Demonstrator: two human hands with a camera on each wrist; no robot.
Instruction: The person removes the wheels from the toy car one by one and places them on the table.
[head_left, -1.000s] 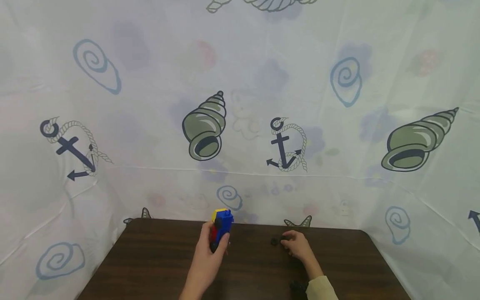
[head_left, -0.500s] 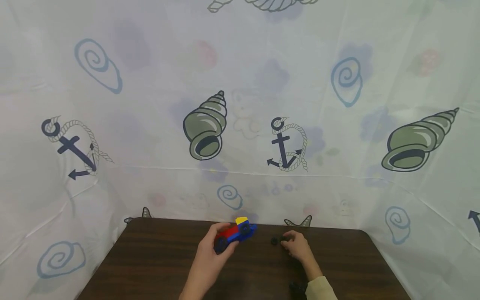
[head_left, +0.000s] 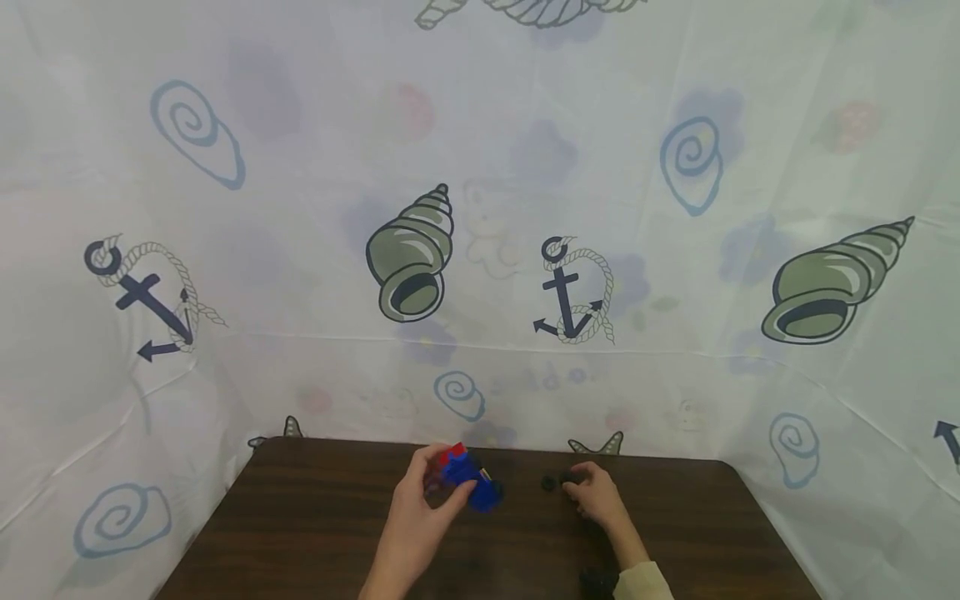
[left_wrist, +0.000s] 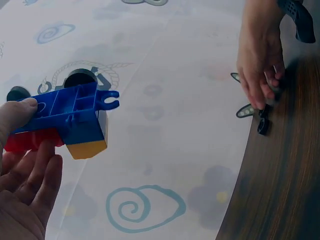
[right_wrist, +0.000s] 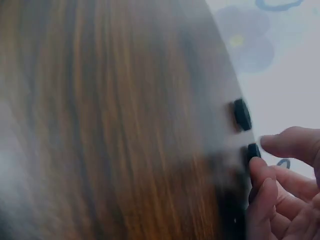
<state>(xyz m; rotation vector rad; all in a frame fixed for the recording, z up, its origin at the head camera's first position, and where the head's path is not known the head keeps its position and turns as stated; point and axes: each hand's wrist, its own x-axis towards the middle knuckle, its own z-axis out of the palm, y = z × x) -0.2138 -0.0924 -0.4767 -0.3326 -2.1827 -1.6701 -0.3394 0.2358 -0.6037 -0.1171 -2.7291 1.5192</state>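
Note:
My left hand [head_left: 416, 517] grips a toy car [left_wrist: 75, 117] between thumb and fingers, above the table. Its blue chassis, with a small open hook at one end, faces the left wrist camera; a red part and a yellow block show along its lower side there. Two black wheels stick out past the chassis. On the right, my right hand [head_left: 596, 492] is low at the table's far edge, thumb and fingertips around a small black wheel [right_wrist: 253, 151], partly hidden by the fingers. A second loose black wheel [head_left: 548, 483] lies just left of it.
The dark wood table [head_left: 315, 517] has its far edge against a white curtain [head_left: 300, 250] printed with shells and anchors. Next to the right sleeve [head_left: 642, 581] sits a dark object [head_left: 597, 581], partly covered by the sleeve.
My left hand has turned the toy car over: its side with the wheels faced the head camera half a second ago, and the blue chassis faces it now. My right hand has stayed put.

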